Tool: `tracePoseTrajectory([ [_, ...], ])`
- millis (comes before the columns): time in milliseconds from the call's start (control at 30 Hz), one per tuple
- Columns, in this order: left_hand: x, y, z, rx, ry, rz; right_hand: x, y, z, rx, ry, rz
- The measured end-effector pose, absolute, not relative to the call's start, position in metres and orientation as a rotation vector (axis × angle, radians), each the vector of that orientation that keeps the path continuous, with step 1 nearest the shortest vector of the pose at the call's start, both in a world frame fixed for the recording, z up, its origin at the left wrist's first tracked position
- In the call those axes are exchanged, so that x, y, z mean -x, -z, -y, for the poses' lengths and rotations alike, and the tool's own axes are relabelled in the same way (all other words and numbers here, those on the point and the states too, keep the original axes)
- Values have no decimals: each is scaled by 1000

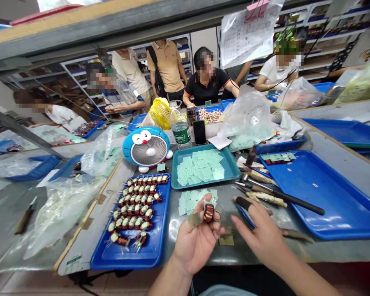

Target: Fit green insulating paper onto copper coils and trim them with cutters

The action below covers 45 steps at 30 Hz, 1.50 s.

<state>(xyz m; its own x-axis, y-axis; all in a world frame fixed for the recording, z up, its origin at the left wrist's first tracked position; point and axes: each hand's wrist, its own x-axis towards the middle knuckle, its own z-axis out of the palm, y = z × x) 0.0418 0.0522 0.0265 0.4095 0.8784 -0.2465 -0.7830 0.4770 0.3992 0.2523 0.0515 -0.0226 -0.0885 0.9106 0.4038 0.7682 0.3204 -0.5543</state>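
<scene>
Left hand (193,242): grip holding coil (209,212), above bench (172,224)
Right hand (262,230): at blue tool (246,214); cannot tell grip
Right tray (336,201): short carded row (279,158), apparently done
Left tray (126,259): uncarded coil rows (132,223), apparently remaining

Indoor workshop. Grey worktop (240,253), shiny under bright light. Low white dividers (83,244) with wooden edges split it into bays. Overhead shelf (64,35), grey front edge, runs tilted across the top. Slanted metal post (21,129) at left. Behind: loaded racks (322,51), pale wall (208,39) showing between. Light tiled floor (27,283), bottom left.
</scene>
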Motion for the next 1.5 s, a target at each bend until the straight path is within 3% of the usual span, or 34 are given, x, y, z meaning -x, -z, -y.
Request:
tracePoseTrajectory([
  [433, -50, -33, -56, -186, -1099, -475, -246, 12, -27, 1473, -227, 1865],
  [667, -61, -31, -42, -604, -1152, -698, -233, -9, -29, 1323, -269, 1901],
  [933, -48, -37, -34, -1201, -999, -971, -230, -18, -45, 1346, -955, 1707],
  [1033, -43, -37, -36, -1319, -997, -1023, -231, -17, -47, 1332, -1057, 1652],
  [1500, -53, -45, -45, -1300, -1091, -893, -245, -22, -57, 1229, -542, 1860],
])
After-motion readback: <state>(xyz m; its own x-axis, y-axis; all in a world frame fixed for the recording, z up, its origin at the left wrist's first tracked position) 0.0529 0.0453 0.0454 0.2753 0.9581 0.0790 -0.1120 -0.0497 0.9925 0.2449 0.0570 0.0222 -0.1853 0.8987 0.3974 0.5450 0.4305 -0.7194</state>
